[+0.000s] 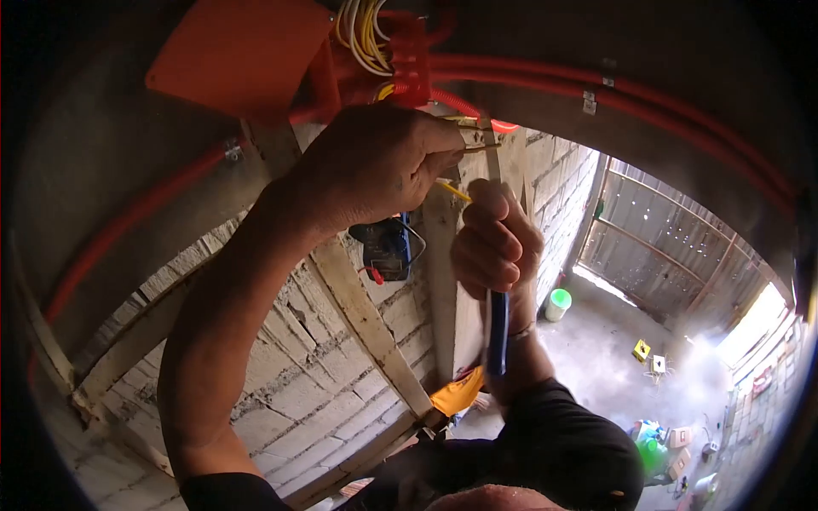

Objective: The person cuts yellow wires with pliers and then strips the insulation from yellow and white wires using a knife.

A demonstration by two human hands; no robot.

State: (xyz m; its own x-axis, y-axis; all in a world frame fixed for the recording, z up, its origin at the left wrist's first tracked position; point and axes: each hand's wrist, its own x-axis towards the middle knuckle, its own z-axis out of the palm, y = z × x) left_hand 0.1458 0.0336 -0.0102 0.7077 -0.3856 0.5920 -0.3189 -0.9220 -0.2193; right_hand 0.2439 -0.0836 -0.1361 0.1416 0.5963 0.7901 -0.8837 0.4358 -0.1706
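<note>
My left hand [396,157] is raised under the ceiling, its fingers pinched on thin wires [481,147] whose ends stick out to the right. Just below and to the right, my right hand [494,238] is wrapped round a blue-handled tool [498,332]; the tool's head is hidden by the fingers. A short yellow wire [454,191] runs between the two hands. Above them is an orange electrical box [411,64] with coiled yellow and white wires [365,38] and an orange lid [243,55] beside it.
Orange conduits [545,75] run along the ceiling. Wooden beams [366,319] cross in front of a block wall [319,375]. A dark device with a red clip [388,251] hangs behind my left wrist. On the floor far below stand a green-and-white bucket [558,304] and several small items.
</note>
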